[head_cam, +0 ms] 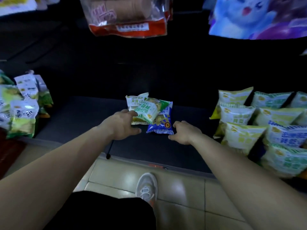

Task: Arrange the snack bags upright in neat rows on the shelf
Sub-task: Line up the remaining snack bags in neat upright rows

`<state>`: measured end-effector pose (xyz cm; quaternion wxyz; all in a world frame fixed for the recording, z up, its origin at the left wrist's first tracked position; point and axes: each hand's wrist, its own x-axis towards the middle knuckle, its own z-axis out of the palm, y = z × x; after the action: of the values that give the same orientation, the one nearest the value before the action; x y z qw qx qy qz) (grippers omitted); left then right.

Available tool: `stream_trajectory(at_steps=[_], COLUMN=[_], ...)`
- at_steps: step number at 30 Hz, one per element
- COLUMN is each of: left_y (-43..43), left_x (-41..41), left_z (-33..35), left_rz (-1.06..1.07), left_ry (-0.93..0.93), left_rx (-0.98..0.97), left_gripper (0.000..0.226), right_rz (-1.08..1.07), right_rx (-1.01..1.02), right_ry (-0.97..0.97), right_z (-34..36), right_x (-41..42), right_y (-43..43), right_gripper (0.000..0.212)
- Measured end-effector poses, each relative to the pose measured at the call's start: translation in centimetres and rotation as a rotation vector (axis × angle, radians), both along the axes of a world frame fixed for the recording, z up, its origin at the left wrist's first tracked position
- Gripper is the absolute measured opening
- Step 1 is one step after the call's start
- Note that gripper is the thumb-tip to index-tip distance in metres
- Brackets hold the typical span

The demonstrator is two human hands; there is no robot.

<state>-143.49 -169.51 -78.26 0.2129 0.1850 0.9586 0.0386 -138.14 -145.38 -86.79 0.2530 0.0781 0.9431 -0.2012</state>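
Floor [182,193]: pale glossy tiles with dark grout lines, showing soft patches of reflected light. Shelf [79,117]: dark, with a grey front edge. Its recess behind is dim, almost black.

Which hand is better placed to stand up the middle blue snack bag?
Right. The right hand is open beside a corner of the blue plastic snack bag; the left hand is at the white-and-green plastic bag overlapping it.

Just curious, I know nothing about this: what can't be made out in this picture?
Head view:
- Left hand fingertips: hidden under the white bag, so its grip is unclear.
- Yellow bag: mostly covered by the white bag.
- Biscuit bag: cut off by the top edge, blurred.
- Shelf back: too dark.
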Motion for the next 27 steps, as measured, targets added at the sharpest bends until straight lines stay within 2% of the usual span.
stream_trajectory(at_steps=[3, 7, 12, 14, 18, 23, 27], left_y=[-0.9, -2.0, -2.4, -2.4, -2.0, -0.7, 1.1], left_x=[-1.0, -1.7, -1.5, -1.4, -1.3, -1.1, -0.7], left_z=[-1.4, -2.7, -3.6, -3.6, -3.4, -2.5, -1.3], left_rz=[0.02, 0.051, 0.068, 0.071, 0.064, 0.041, -0.019], left_ry=[-0.01, -0.044, -0.059, -0.055, -0.042, -0.036, -0.026], left_rx=[0.053, 0.077, 0.078, 0.078, 0.066, 0.067, 0.072], left_gripper=[0.078, 0.075, 0.079, 0.079, 0.078, 0.076, 0.072], right_rz=[-0.121, -0.278, -0.439, -0.461, -0.472, -0.482, -0.399], right_rx=[-0.084, -0.137, -0.27, -0.308, -0.369, -0.285, -0.19], right_ry=[-0.014, 0.006, 0.012, 0.005, 0.006, 0.093, 0.112], right_z=[-3.8, -7.2, -9.3, -9.6, -9.4, -7.1, -3.6], right_x=[-3.7, -7.2, -9.3, -9.2, -8.3, -5.4, -1.9], right_y=[-0.9, -1.8, -2.7, -2.6, -1.5, 1.7, 5.5], right_gripper=[0.058, 0.075, 0.076, 0.07, 0.045, 0.038, 0.035])
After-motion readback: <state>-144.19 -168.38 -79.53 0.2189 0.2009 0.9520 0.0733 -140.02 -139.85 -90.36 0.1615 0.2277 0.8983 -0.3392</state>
